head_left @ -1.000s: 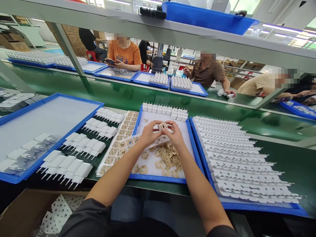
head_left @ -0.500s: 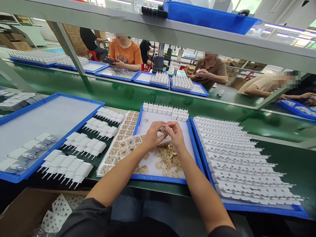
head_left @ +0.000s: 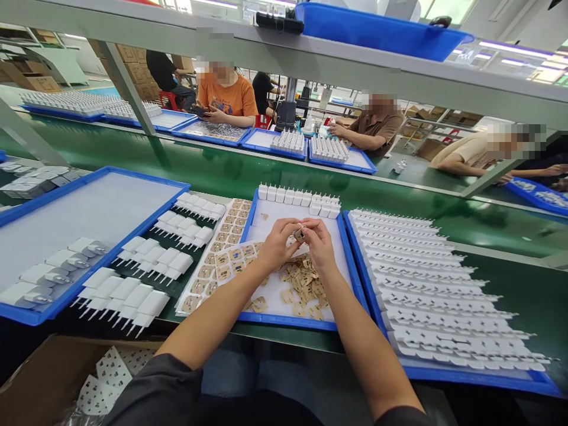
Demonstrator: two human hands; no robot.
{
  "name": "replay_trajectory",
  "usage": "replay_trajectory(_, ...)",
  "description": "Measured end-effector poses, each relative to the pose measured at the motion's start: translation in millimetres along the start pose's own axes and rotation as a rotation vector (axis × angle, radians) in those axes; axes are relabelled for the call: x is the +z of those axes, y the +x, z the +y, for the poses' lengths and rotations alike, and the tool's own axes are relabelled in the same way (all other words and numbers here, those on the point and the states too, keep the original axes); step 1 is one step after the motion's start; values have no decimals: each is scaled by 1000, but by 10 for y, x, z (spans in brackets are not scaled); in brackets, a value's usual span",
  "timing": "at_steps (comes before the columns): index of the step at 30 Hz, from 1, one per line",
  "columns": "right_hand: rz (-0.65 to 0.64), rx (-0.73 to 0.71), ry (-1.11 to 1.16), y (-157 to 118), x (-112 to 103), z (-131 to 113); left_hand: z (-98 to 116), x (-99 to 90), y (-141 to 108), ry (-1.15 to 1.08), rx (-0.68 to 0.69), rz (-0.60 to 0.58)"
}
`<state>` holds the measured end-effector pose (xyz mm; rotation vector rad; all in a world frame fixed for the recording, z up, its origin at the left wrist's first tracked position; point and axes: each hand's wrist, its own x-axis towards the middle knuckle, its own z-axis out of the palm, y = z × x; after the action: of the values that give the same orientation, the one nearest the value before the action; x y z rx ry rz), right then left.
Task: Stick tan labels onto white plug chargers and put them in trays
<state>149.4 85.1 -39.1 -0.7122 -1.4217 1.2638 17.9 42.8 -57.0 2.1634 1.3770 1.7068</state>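
Over the middle blue tray (head_left: 355, 278), both my hands are closed on a small charger plug (head_left: 299, 235). Its end facing me looks tan, with a dark port. My left hand (head_left: 280, 241) grips it from the left, and the fingers of my right hand (head_left: 318, 241) pinch its top and right side. Most of the charger is hidden by the fingers. Below my hands lies a heap of tan sticker pieces (head_left: 306, 283). Sticker sheets (head_left: 235, 258) lie beside and partly under my left forearm. White chargers (head_left: 293, 196) stand in rows along the tray's far edge.
Rows of white chargers fill the right blue tray (head_left: 444, 290). Groups of chargers (head_left: 128, 299) lie left, beside another blue tray (head_left: 133, 177). A cardboard box (head_left: 39, 378) with sheet scraps sits low left. A shelf beam (head_left: 355, 68) crosses above; co-workers sit beyond.
The charger has turned in my fingers, so its tan end with the dark port now shows. My right fingers have shifted slightly. Across the bench, one co-worker's hands have moved left.
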Motion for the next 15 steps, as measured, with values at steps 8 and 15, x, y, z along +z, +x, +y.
replay_trajectory(8, -23, 117, 27, 23, -34, -91, 24, -17, 8, -110, -116, -33)
replay_trajectory(15, -14, -45, -184, 59, -129, -97, 24, -32, 16, -159, -175, -71)
